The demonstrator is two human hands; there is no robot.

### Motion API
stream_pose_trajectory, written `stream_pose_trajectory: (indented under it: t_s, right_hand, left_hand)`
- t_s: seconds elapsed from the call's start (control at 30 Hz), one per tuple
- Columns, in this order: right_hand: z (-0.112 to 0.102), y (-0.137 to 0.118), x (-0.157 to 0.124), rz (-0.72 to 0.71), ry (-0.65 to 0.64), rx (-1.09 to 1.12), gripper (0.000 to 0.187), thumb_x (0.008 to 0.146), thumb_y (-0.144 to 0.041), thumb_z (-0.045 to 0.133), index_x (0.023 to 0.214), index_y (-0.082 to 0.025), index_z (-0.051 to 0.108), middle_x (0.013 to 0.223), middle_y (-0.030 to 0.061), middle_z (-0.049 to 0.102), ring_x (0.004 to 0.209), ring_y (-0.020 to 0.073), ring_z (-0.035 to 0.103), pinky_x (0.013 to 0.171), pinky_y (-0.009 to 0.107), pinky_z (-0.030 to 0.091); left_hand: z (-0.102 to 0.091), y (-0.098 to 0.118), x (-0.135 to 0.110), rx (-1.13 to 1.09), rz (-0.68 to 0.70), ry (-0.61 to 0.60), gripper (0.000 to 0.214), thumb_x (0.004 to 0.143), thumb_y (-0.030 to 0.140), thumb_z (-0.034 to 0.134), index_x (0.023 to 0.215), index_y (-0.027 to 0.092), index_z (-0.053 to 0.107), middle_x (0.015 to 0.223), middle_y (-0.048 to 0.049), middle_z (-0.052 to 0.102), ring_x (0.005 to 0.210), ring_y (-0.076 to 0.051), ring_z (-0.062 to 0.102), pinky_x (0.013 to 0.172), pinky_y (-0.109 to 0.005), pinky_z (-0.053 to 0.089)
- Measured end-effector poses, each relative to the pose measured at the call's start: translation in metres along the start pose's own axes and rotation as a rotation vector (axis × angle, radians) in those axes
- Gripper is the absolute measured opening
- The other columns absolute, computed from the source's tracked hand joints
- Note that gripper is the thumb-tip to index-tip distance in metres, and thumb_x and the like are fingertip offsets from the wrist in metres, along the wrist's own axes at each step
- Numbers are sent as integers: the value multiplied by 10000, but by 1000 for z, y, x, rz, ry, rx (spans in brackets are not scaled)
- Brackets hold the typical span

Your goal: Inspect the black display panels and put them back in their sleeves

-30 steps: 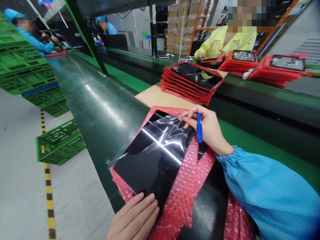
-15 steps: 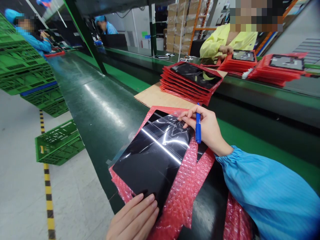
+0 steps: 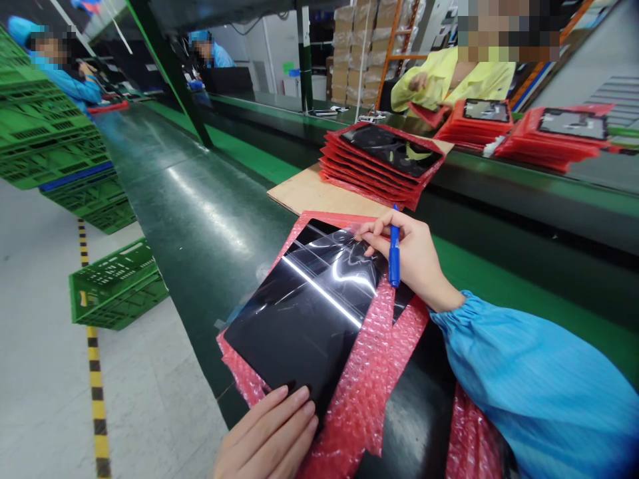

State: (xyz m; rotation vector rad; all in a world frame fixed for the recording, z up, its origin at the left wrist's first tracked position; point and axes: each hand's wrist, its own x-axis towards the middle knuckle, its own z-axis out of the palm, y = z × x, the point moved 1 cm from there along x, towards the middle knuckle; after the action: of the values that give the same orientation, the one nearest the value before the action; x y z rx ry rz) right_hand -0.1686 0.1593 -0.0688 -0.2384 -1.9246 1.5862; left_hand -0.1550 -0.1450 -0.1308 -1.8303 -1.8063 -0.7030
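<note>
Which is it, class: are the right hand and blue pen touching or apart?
Touching: the head view shows the blue pen held in the right hand, crossed by a finger.

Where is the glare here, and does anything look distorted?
Head view: white streaks on the black panel and clear film; head view: a softer sheen on the green bench; head view: green crates at left look slanted, perhaps lens stretch.

Clearances and obstructions

Left of the screen (image 3: 289, 332): bench (image 3: 194, 199), bare, an open lane running away from me. Above the screen: free air between my left hand (image 3: 272, 436) and right hand (image 3: 409, 253). Blocking: blue pen (image 3: 394, 259), jutting from my right hand; stack of red pouches (image 3: 372, 178), just beyond it. Rightward: green strip (image 3: 514, 306), open.
</note>
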Motion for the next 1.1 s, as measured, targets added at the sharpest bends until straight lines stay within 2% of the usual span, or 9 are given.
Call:
stream_pose_trajectory:
  t_s: [0.2, 0.6, 0.83, 1.0, 1.1]
  right_hand:
    - [0, 1, 1, 5, 1, -22, 270, 695, -258, 760, 633, -192, 505, 737, 23, 707, 477, 110, 629, 469, 234, 491]
    - [0, 0, 2, 12, 2, -23, 290, 675, -294, 780, 639, -196, 510, 753, 35, 708, 507, 128, 636, 487, 256, 515]
    - [-1, 1, 0, 18, 3, -46, 253, 698, -260, 743, 639, -199, 504, 752, 37, 709, 494, 135, 635, 480, 264, 501]
    - [-3, -1, 0, -63, -7, -136, 178, 737, -212, 702, 666, -203, 539, 760, 39, 717, 727, 206, 696, 673, 330, 538]
    - [-6, -4, 0, -134, -26, -237, 168, 755, -202, 684, 663, -207, 544, 756, 40, 726, 766, 220, 696, 740, 355, 514]
  left_hand:
    - [-1, 0, 4, 10, 6, 17, 325, 964, 111, 371, 960, 117, 696, 956, -18, 764, 1130, -128, 606, 1065, -283, 380]
    - [-1, 0, 4, 2, 24, 15, 316, 961, 112, 380, 969, 120, 695, 979, -19, 760, 1125, -138, 611, 1057, -285, 395]
    - [2, -1, 3, 4, 17, 36, 337, 961, 96, 358, 982, 125, 693, 976, -17, 758, 1122, -132, 613, 1048, -280, 410]
    - [5, -2, 0, 8, 30, 36, 331, 958, 90, 365, 1002, 128, 691, 994, -14, 753, 1134, -132, 605, 1055, -280, 404]
    - [4, 1, -3, 6, 3, 22, 305, 948, 84, 392, 1052, 132, 676, 997, -9, 753, 1119, -128, 614, 1056, -270, 399]
